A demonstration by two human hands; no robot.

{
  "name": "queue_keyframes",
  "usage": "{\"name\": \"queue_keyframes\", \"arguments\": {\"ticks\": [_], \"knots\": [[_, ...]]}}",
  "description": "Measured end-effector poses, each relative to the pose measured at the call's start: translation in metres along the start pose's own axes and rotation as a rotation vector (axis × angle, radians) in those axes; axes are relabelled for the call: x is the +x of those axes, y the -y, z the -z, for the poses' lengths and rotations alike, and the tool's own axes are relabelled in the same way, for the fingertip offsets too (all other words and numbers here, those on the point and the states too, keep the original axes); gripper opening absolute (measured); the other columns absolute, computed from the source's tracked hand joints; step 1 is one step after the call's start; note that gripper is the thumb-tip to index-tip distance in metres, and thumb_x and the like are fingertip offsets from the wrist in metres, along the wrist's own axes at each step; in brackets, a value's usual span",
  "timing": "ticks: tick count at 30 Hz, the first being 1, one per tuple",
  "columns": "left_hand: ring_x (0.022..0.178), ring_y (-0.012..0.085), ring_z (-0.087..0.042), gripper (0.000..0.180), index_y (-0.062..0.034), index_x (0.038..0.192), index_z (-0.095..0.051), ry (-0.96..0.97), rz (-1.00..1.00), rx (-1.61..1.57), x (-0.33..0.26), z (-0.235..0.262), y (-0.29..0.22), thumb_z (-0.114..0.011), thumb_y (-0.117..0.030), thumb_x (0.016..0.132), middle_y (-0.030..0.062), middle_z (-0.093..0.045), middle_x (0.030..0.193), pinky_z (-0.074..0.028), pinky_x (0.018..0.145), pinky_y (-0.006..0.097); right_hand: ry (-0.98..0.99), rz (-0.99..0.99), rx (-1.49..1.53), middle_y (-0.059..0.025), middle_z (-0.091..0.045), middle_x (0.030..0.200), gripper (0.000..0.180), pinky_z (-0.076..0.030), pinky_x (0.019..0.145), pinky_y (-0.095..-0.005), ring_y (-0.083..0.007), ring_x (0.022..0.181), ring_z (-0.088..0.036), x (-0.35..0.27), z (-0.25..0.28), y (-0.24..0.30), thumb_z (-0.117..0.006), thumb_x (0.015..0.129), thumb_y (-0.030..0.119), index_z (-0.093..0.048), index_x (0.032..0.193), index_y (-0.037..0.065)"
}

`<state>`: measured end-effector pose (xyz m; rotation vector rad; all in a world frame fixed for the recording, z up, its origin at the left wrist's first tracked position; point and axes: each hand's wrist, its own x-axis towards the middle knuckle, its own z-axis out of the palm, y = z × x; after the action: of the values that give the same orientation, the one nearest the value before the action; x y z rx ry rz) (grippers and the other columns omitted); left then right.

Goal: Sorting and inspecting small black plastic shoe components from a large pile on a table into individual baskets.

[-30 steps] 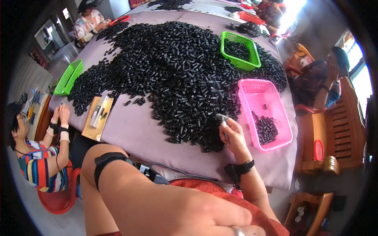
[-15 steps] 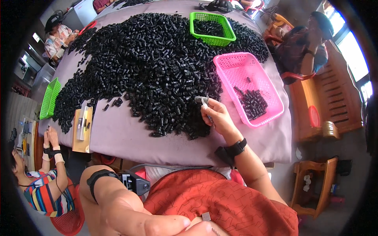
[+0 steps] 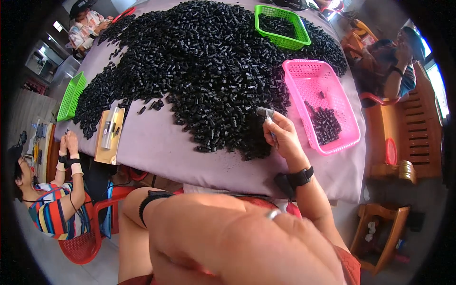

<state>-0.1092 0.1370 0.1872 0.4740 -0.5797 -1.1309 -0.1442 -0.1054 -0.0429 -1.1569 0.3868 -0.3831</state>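
My right hand (image 3: 286, 137) is closed around a small tool (image 3: 266, 113) with a grey head and thin handle; its exact kind is unclear. It hovers over the right edge of a wide heap of short black cylindrical parts (image 3: 213, 80). Just right of it stands a pink plastic basket (image 3: 349, 104) with a cluster of the same black parts inside. My left hand (image 3: 247, 237), a ring on one finger, is raised very close to the camera and fills the lower middle. Its fingertips are blurred or hidden, so its grip does not show.
A green basket (image 3: 306, 43) of black parts stands at the back; another green basket (image 3: 72, 97) is at the left edge. A cardboard tray (image 3: 105, 154) with a clear tube lies at front left. Co-workers sit left, far left and right. A wooden bench (image 3: 411, 128) stands right.
My left hand has risen and moved right, growing larger in view. The table scene has shifted right and slightly up. My right hand still holds the tool by the heap.
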Motion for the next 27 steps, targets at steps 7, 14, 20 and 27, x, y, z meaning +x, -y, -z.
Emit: {"name": "queue_keyframes", "arguments": {"ticks": [7, 14, 20, 27], "knots": [[0.086, 0.0287, -0.064, 0.020, -0.0023, 0.096, -0.056, 0.038, -0.102, 0.173, -0.001, 0.029, -0.011, -0.053, -0.022, 0.097, 0.0122, -0.068, 0.090, -0.050, 0.080, 0.035, -0.004, -0.004, -0.024, 0.0026, -0.049, 0.070, 0.027, -0.030, 0.043, -0.0189, -0.0048, 0.052, -0.043, 0.000, -0.003, 0.002, -0.056, 0.097, 0.016, -0.056, 0.119, 0.000], [0.084, 0.0276, -0.064, 0.019, -0.0017, 0.101, -0.055, 0.033, -0.209, 0.351, 0.017, 0.052, -0.009, -0.052, -0.020, 0.096, 0.0141, -0.067, 0.089, -0.051, 0.074, 0.035, -0.004, -0.009, -0.030, 0.0022, -0.049, 0.070, 0.032, -0.030, 0.044, -0.0189, -0.0053, 0.052, -0.043, 0.000, -0.001, 0.002, -0.055, 0.097, 0.016, -0.054, 0.125, 0.000], [0.082, 0.0268, -0.065, 0.020, -0.0012, 0.105, -0.055, 0.047, -0.294, 0.506, 0.021, 0.087, -0.026, -0.052, -0.019, 0.096, 0.0156, -0.066, 0.088, -0.052, 0.069, 0.035, -0.006, -0.015, -0.031, 0.0026, -0.049, 0.070, 0.032, -0.030, 0.044, -0.0186, -0.0049, 0.052, -0.043, 0.002, -0.004, 0.001, -0.055, 0.097, 0.015, -0.054, 0.125, 0.000], [0.090, 0.0250, -0.065, 0.023, 0.0001, 0.114, -0.056, -0.087, -0.244, 0.783, 0.041, 0.114, -0.009, -0.050, -0.013, 0.096, 0.0171, -0.067, 0.094, -0.052, 0.074, 0.032, 0.085, 0.000, 0.040, 0.0025, -0.050, 0.071, 0.033, -0.031, 0.043, -0.0179, -0.0048, 0.052, -0.043, -0.007, -0.004, 0.008, -0.056, 0.096, 0.015, -0.054, 0.126, 0.001]]}}
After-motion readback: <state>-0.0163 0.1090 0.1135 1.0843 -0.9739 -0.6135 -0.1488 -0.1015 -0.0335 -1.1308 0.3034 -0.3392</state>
